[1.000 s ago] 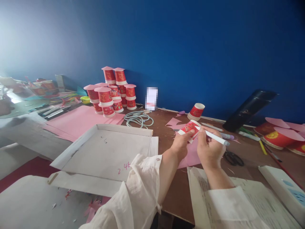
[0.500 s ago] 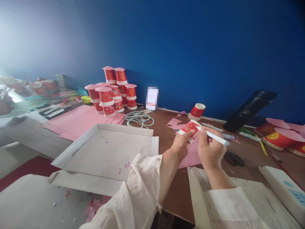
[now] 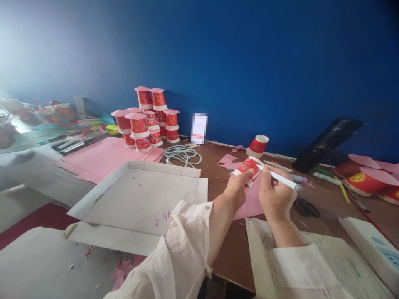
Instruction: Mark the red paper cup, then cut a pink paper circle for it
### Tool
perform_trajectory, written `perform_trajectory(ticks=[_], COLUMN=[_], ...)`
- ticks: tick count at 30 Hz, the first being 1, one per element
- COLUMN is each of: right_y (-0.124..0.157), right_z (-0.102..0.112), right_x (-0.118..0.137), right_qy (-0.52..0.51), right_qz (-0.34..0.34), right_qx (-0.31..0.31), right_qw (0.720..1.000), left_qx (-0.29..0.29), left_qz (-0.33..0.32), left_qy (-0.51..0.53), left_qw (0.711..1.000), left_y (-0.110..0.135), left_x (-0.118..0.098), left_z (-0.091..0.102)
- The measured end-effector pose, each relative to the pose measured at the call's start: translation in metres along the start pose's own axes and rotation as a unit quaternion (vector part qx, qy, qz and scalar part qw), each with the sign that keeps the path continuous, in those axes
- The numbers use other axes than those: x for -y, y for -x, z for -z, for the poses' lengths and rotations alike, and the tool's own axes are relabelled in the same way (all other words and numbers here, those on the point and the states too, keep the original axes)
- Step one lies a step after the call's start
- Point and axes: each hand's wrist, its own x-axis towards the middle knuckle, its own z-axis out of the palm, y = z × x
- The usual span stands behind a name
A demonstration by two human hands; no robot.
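Note:
My left hand (image 3: 237, 189) is closed around a red paper cup (image 3: 245, 166) with gold print, which it holds tilted on its side. In my right hand (image 3: 276, 191) is a white marker (image 3: 285, 180), its tip at the white edge of the cup. Whether the tip leaves a mark is too small to tell. Under both hands lies a sheet of pink paper (image 3: 247, 203). Just beyond them another red paper cup (image 3: 257, 145) stands on the brown table. Black-handled scissors (image 3: 307, 206) lie to the right of my right hand.
Stacked red cups with pink paper tops (image 3: 139, 124) stand at the back left, beside a coiled cable (image 3: 182, 155). A shallow white box lid (image 3: 124, 199) lies left of my arms. At right are a black bottle (image 3: 326, 143), more topped cups (image 3: 369, 180) and printed papers (image 3: 336, 253).

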Motion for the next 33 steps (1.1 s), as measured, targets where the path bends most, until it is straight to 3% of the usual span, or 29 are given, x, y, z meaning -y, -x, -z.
perform_trajectory(ticks=[18,33], right_y=[0.001,0.002], right_z=[0.000,-0.001], right_x=[0.001,0.000], right_qy=[0.004,0.005], right_qz=[-0.018,-0.006], right_qx=[0.011,0.012], right_qw=[1.000,1.000], left_qx=[0.003,-0.027], left_qz=[-0.004,0.003], left_qy=[0.003,-0.014], left_qw=[1.000,1.000], left_y=[0.000,0.010], left_x=[-0.001,-0.008], left_z=[0.001,-0.011])
